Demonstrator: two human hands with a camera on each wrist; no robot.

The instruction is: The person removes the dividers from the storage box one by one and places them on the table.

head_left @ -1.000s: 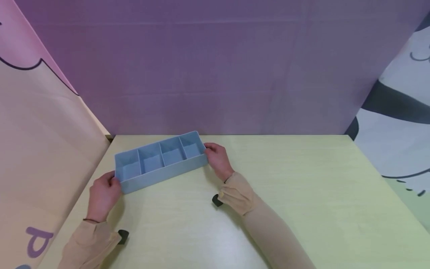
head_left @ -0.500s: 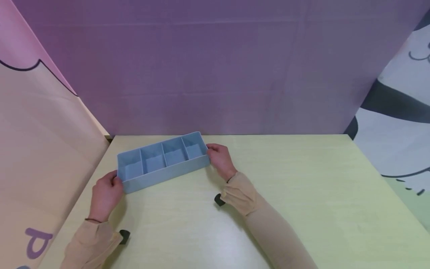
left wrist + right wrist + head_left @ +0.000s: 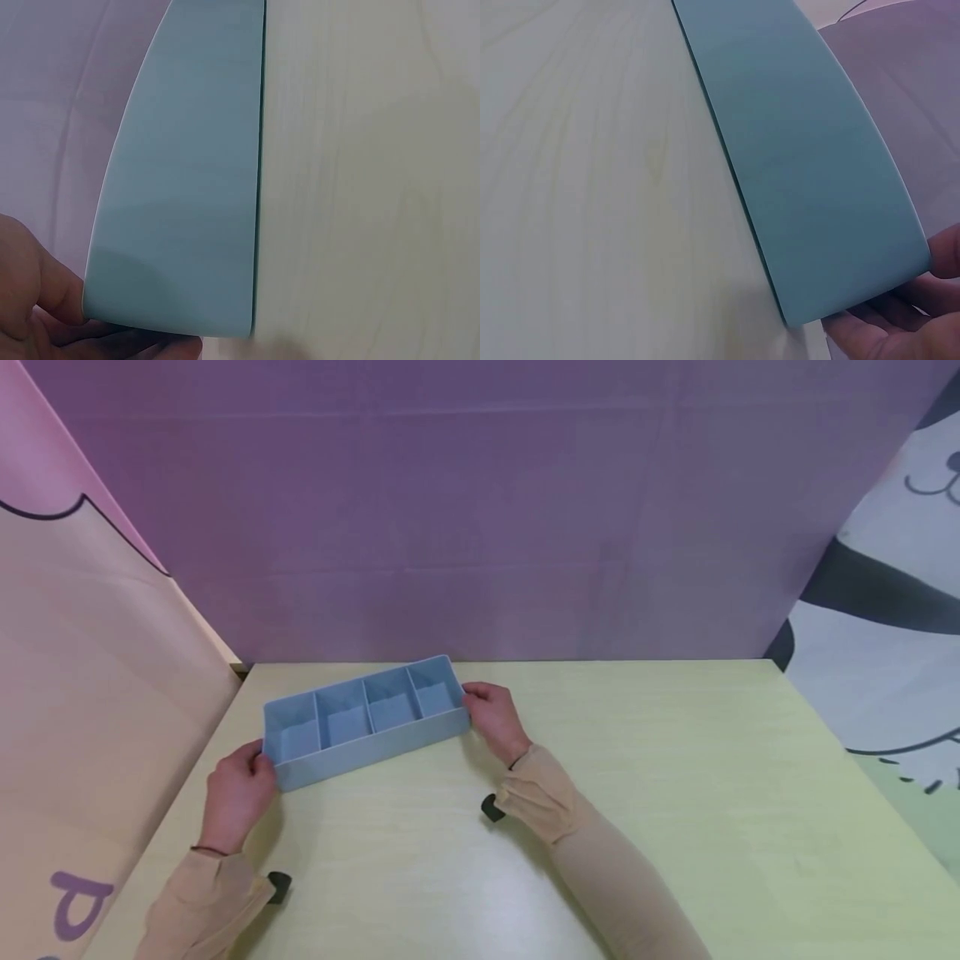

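A light blue divided storage box (image 3: 375, 748) with several compartments lies at a slant on the table, its right end farther back. Nothing is in its compartments. At the box's left end my left hand (image 3: 238, 793) grips the end wall, thumb near the top rim. The opposite end is held by my right hand (image 3: 495, 718), also with the thumb by the rim. Both wrist views show the long front wall of the box (image 3: 180, 187), its lower edge right at the tabletop. Fingers (image 3: 877, 322) lie against the end wall in the right wrist view.
The pale wooden table (image 3: 660, 793) extends to the right and in front of the box. A purple wall covering (image 3: 480, 527) rises at its back edge. Printed side panels stand at left (image 3: 97, 693) and right (image 3: 885, 585). Dark pieces (image 3: 279, 887) stick out by both cuffs.
The storage box and both hands have shifted slightly to the right in the head view, mostly in the first half second. Both hands have kept their hold on its ends.
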